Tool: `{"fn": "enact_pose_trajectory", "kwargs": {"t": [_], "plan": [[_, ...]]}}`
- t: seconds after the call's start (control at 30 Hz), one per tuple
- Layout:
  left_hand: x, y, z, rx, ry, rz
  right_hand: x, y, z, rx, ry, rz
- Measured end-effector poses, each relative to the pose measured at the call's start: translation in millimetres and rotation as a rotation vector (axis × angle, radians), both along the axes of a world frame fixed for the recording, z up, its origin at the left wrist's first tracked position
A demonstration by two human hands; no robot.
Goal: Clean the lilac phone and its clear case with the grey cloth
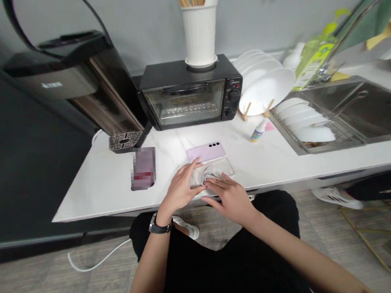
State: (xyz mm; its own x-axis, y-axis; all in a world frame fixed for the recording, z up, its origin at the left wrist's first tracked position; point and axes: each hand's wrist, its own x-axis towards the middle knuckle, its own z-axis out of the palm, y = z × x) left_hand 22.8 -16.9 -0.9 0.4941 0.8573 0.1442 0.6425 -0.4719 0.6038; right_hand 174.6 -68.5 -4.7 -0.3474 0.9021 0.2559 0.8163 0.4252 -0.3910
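Observation:
A clear phone case lies flat on the white counter, close to its front edge. Just behind it is a lilac phone, back side up with its cameras at the right. My left hand, a watch on its wrist, rests at the case's left end with thumb and fingers apart. The fingertips of my right hand press a small greyish cloth against the case. A small white spray bottle stands to the right.
Another phone, blurred out, lies at left near the water dispenser. Behind are a toaster oven with a white utensil pot on top and plates in racks. A sink is at right.

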Motion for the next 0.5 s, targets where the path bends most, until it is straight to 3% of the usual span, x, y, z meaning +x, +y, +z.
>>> {"fn": "enact_pose_trajectory", "kwargs": {"t": [0.23, 0.4, 0.5], "plan": [[3.0, -0.1, 2.7, 0.003, 0.055, 0.005, 29.9, -4.3, -3.1, 0.035, -0.105, -0.219], [4.4, 1.4, 0.4, 0.008, 0.063, -0.021, 16.4, 10.6, -8.1, 0.086, -0.113, -0.333], [3.6, 1.9, -1.0, 0.002, 0.05, -0.032, -0.4, 21.2, -11.6, 0.091, -0.058, -0.318]]}}
